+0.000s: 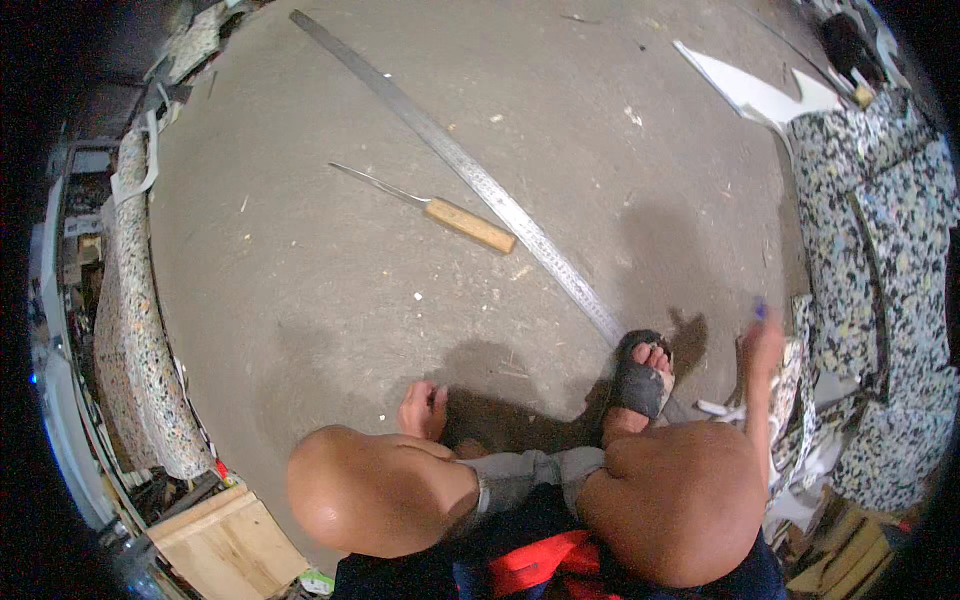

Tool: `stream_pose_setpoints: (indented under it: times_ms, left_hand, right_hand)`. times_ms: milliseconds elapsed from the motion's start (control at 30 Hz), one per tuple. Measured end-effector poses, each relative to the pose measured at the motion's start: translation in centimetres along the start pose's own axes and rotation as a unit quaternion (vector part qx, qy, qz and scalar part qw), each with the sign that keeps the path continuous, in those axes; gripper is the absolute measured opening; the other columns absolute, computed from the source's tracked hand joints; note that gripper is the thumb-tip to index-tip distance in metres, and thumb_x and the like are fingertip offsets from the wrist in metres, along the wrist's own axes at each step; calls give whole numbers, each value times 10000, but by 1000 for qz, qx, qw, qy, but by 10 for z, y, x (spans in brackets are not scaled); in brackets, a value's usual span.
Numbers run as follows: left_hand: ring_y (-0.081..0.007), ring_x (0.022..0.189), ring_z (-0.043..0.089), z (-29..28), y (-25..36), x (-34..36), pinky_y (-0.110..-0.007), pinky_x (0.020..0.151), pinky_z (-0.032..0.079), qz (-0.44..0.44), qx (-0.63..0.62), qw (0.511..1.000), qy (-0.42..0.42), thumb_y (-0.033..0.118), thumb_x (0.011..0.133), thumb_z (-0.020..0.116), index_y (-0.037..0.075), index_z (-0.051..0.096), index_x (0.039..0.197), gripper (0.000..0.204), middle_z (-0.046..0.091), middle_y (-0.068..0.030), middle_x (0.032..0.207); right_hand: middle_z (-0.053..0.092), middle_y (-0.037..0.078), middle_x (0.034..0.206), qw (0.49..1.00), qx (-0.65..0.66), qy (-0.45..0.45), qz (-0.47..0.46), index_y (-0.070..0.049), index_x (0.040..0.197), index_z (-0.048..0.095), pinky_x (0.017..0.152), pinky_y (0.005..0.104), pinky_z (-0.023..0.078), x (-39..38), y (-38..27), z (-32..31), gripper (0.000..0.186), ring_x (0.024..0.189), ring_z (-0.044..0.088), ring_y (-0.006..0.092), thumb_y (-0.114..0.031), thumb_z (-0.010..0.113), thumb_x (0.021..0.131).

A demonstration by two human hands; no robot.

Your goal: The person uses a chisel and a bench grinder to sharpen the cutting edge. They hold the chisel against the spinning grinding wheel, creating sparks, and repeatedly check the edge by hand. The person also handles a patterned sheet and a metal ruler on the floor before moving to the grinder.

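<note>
A person squats on a grey felt-like floor covering (330, 300), knees filling the lower frame. The right hand (762, 340) is raised beside the right knee, fingers closed around a small blue-tipped marker (760, 310), just next to a slab of speckled rebonded foam (880, 280). The left hand (422, 410) rests low on the covering beside the left knee, fingers loosely curled and holding nothing. A long steel ruler (480, 185) runs diagonally across the covering, its near end pinned under the right foot in a dark sandal (640, 380). A wooden-handled knife (440, 210) lies just beside the ruler, well apart from both hands. White offcuts (750, 90) sit far right.
</note>
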State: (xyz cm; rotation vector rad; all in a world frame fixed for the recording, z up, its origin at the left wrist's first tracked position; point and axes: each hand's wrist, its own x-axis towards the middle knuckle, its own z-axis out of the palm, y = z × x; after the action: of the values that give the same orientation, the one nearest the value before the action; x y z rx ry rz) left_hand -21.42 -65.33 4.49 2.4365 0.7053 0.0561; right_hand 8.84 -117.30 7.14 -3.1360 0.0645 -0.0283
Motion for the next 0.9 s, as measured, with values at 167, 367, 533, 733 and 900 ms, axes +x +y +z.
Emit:
stream_pose_setpoints:
  times_ms: [167, 367, 533, 733, 900]
  left_hand:
    - [-376, 808, 643, 10, 19, 64, -437, 707, 526, 98, -26, 995, 8, 157, 872, 704, 35, 648, 993, 181, 648, -177, 919]
    - [-376, 903, 644, -5, 58, 126, -474, 753, 524, 89, -47, 994, -51, 203, 875, 707, 48, 625, 1068, 261, 635, -177, 1034]
    - [-372, 1009, 620, 13, 75, 161, -478, 828, 527, 176, 7, 983, -50, 248, 878, 701, 75, 603, 1122, 314, 588, -154, 1133]
    - [-369, 1039, 612, 29, 83, 159, -474, 857, 523, 161, -23, 982, -93, 255, 873, 696, 82, 606, 1128, 321, 582, -132, 1122]
    - [-369, 1047, 612, 20, 82, 146, -468, 875, 515, 149, 2, 981, -128, 251, 873, 689, 80, 619, 1126, 313, 590, -130, 1146]
  right_hand:
    - [673, 232, 909, 939, 271, -193, -83, -46, 1059, 635, 673, 489, 517, 23, -199, 37, 212, 806, 665, 419, -107, 645, 855]
    - [660, 251, 971, 933, 142, -206, -259, -47, 1053, 617, 771, 512, 535, 14, -291, 37, 351, 897, 680, 388, -277, 741, 819]
    - [665, 218, 933, 943, 174, -173, -224, -38, 1026, 613, 765, 517, 540, -7, -289, 46, 348, 872, 677, 399, -198, 768, 758]
    - [680, 221, 900, 941, 198, -167, -220, -45, 1008, 629, 747, 519, 539, -12, -297, 43, 321, 852, 680, 411, -164, 752, 737]
    - [695, 217, 934, 951, 167, -199, -168, -57, 1037, 627, 758, 521, 540, -14, -307, 37, 316, 899, 683, 411, -160, 730, 757]
